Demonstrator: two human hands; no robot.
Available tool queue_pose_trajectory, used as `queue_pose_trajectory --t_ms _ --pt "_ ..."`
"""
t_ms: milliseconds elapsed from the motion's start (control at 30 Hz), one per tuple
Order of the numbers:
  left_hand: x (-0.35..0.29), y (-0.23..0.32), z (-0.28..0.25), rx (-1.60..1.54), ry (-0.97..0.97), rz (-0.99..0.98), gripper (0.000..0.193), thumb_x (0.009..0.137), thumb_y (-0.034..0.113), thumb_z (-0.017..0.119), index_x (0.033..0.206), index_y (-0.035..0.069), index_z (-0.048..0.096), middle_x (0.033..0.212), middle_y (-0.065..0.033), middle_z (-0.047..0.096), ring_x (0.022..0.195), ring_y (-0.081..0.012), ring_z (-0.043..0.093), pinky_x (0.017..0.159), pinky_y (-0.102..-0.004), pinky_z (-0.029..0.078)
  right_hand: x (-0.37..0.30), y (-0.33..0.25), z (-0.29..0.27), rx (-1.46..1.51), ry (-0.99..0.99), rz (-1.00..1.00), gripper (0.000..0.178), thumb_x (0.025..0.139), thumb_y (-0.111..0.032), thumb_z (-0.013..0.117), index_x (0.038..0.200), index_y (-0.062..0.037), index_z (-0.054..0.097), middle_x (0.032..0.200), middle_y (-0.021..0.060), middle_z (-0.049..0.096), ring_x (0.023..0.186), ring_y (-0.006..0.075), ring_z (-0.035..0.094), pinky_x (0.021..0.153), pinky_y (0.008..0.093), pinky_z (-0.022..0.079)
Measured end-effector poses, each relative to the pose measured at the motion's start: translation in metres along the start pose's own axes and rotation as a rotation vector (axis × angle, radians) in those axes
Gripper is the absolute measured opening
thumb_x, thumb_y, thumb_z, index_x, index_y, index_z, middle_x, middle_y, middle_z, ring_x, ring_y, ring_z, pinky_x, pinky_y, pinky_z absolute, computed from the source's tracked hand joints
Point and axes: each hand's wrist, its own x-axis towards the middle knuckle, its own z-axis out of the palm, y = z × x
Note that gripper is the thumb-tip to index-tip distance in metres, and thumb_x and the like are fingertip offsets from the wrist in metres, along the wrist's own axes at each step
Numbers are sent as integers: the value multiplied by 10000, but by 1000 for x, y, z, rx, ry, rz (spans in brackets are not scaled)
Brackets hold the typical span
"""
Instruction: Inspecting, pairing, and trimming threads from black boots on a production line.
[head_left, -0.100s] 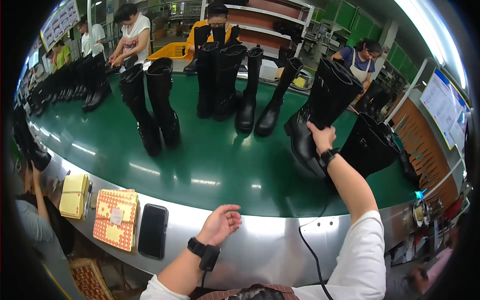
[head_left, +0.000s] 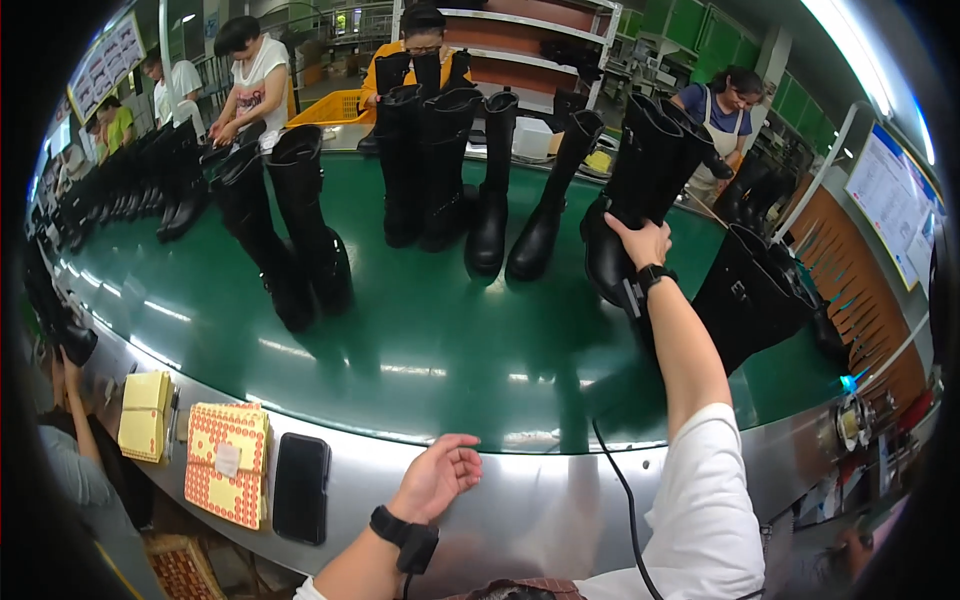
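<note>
On the green tabletop, my right hand [head_left: 642,243] grips the ankle of a tall black boot [head_left: 640,165], with a second shaft close behind it. The boot stands nearly upright; where its sole meets the table is hard to see. Above the metal front edge, my left hand [head_left: 438,478] is held palm inward, its fingers loosely curled and holding nothing. Left of the gripped boot stand a slim pair of black boots [head_left: 545,225] and a wider pair [head_left: 443,190]. To the right of my forearm, another black pair [head_left: 752,300] leans.
More boots [head_left: 312,255] stand at left, with a long row [head_left: 130,190] beyond. Yellow card stacks [head_left: 225,465] and a black phone [head_left: 302,488] lie on the metal edge [head_left: 560,510]. A black cable [head_left: 622,490] runs by my right arm. Several people work across the table.
My right hand has moved the gripped boot slightly away from me and turned it from a tilt to nearly upright. The left hand stays almost in place.
</note>
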Motion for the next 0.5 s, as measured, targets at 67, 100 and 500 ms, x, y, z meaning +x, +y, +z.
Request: queue_pose_trajectory --t_ms 67,100,500 --pt "-1 2 2 7 -24 13 295 997 258 478 1150 18 557 901 -106 640 828 -219 626 771 -342 514 6 15 38 -59 -112 -5 962 681 -689 742 1481 -273 409 1551 244 235 1417 455 264 1069 615 349" --pt "-2 3 3 10 -18 8 296 998 256 476 1149 15 553 903 -110 639 830 -225 626 773 -346 515 -3 28 59 -92 -233 7 997 685 -702 731 1525 -346 327 1592 252 147 1440 473 218 1078 629 330" --pt "-2 1 10 119 -9 66 251 1008 225 476 1117 10 548 885 -135 636 817 -239 642 755 -362 531 -72 56 45 -561 -534 -275 833 839 -585 652 1535 -301 293 1539 167 336 1428 409 280 1081 706 265"
